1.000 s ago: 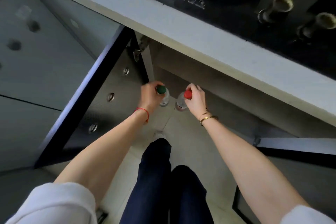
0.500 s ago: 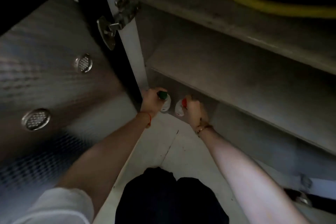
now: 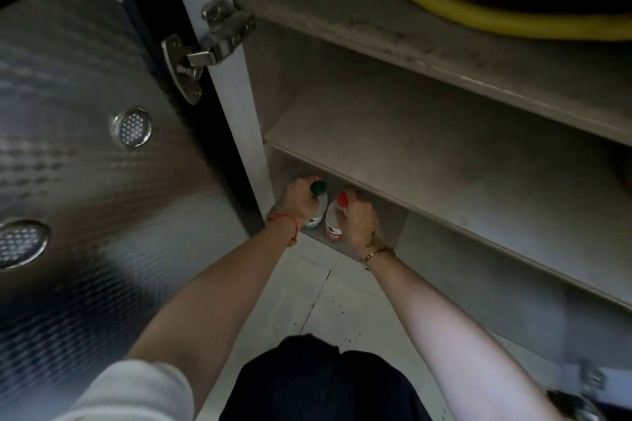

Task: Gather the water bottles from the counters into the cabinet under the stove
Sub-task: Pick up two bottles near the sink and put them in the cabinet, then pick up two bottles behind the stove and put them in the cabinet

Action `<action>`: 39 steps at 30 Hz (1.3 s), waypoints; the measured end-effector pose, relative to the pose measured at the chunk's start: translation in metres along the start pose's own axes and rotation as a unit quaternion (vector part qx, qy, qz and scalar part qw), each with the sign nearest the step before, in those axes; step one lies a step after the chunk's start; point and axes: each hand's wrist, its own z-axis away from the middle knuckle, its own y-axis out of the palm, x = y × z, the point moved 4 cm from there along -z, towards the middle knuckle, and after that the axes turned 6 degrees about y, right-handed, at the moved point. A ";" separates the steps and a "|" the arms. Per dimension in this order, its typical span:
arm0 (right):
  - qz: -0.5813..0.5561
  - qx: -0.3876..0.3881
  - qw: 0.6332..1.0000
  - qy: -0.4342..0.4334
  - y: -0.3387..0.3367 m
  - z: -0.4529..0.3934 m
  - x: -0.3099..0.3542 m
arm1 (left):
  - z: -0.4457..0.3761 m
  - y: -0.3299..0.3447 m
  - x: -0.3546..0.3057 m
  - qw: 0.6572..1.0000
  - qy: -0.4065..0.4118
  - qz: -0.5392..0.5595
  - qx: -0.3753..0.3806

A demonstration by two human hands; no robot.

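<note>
Two small clear water bottles stand side by side at the left front corner of the cabinet's bottom compartment. The left one, a green-capped bottle (image 3: 317, 205), is gripped by my left hand (image 3: 297, 203). My right hand (image 3: 355, 220) holds the red-capped bottle (image 3: 334, 220) beside it. Both bottles are upright and nearly touching, just under the front edge of the middle shelf (image 3: 427, 161). Their bases are hidden by my hands and the cabinet's floor edge.
The open cabinet door (image 3: 75, 154) with round vents stands to the left, hung on a metal hinge (image 3: 205, 48). A yellow hose (image 3: 444, 7) runs across the top of the cabinet. My knees (image 3: 318, 383) are over the tiled floor (image 3: 342, 304).
The view dropped from above the stove to inside the cabinet. Both hands carried the bottles down and forward to the bottom compartment's left corner.
</note>
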 end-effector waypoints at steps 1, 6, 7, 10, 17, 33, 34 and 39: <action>-0.023 0.007 1.000 0.000 -0.001 0.002 0.000 | 0.004 -0.001 -0.005 1.000 -0.001 -0.004 0.012; -0.097 0.025 0.995 0.008 -0.011 0.019 0.003 | 0.025 -0.010 -0.018 0.998 -0.014 -0.006 0.060; -0.096 0.030 0.995 0.010 -0.015 0.025 0.003 | 0.030 -0.014 -0.021 0.998 -0.016 -0.010 0.064; -0.097 0.030 0.995 0.015 -0.030 0.048 0.004 | 0.052 -0.031 -0.035 0.998 -0.019 -0.017 0.062; -0.076 0.027 0.996 0.026 -0.111 0.116 0.038 | 0.121 -0.103 -0.092 0.999 -0.018 -0.012 0.043; -0.072 0.011 0.997 0.005 -0.394 0.307 0.151 | 0.366 -0.338 -0.306 0.986 0.077 -0.139 -0.056; -0.071 0.000 0.997 -0.005 -0.411 0.319 0.158 | 0.381 -0.352 -0.317 0.985 0.081 -0.142 -0.062; -0.068 -0.041 0.996 -0.051 -0.472 0.372 0.192 | 0.443 -0.412 -0.358 0.978 0.103 -0.155 -0.091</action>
